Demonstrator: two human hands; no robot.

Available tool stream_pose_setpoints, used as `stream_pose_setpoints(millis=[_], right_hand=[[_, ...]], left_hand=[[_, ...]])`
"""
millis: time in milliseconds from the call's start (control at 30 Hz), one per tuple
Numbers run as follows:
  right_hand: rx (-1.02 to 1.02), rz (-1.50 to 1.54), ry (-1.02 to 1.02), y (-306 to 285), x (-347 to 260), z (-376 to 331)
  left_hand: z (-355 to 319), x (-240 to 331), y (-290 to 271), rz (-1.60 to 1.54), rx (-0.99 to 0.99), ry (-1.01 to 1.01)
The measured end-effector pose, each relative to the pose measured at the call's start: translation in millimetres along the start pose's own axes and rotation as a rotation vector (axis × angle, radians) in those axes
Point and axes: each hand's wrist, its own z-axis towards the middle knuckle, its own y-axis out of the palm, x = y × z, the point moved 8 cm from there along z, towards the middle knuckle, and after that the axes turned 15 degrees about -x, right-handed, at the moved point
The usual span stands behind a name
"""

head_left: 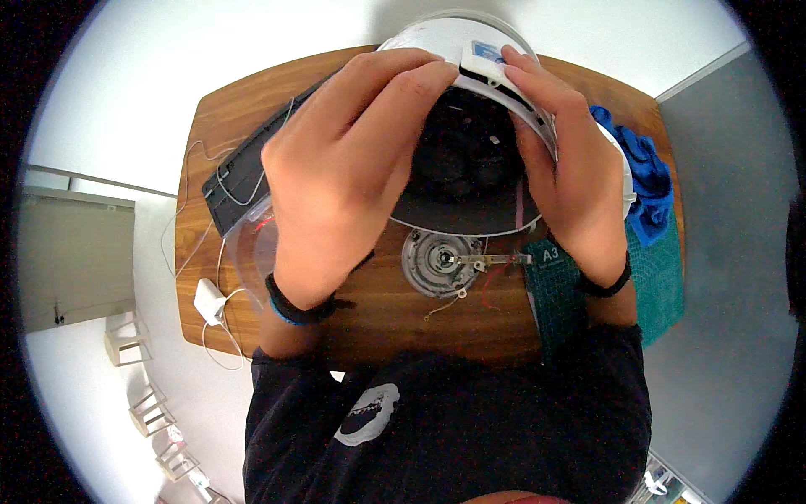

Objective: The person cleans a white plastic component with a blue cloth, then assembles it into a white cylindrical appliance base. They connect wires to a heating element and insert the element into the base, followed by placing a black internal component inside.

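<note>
A white, rounded appliance shell (pixel 424 38) with a dark hollow inside stands at the far middle of the table, its opening toward me. A curved white panel (pixel 483 63) with a blue patch lies along its upper right rim. My right hand (pixel 579 160) is closed round that panel, fingers outside and thumb on the inner side. My left hand (pixel 340 168) reaches over the shell's left side. Its fingertips are pinched at the panel's left end; the thumb and whatever is between them are hidden. Nearer me lies a round metal disc part (pixel 428 262) with a metal strip (pixel 495 259).
On the left are a long dark grey panel (pixel 239 172), thin cables, a clear plastic bag (pixel 249 244) and a white adapter (pixel 208 298). A green cutting mat (pixel 659 290) and blue cloth (pixel 646 172) lie right on the wooden table (pixel 378 332). Stools (pixel 126 343) stand beyond, lower left.
</note>
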Motion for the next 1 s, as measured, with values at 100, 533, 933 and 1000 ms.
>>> stream_pose_setpoints(millis=[100, 533, 933, 1000], right_hand=[[0.042, -0.044, -0.015, -3, 1, 3], [0.005, -0.127, -0.038, -7, 1, 15], [0.134, -0.306, -0.208, -9, -9, 18], [0.099, -0.296, -0.181, -10, -9, 19]], left_hand=[[-1, 5, 0, -0.045, 0.019, 0.002], [22, -20, 20, -0.184, -0.175, 0.01], [11, -20, 17, 0.002, -0.174, 0.046], [12, -21, 16, -0.015, -0.182, 0.054]])
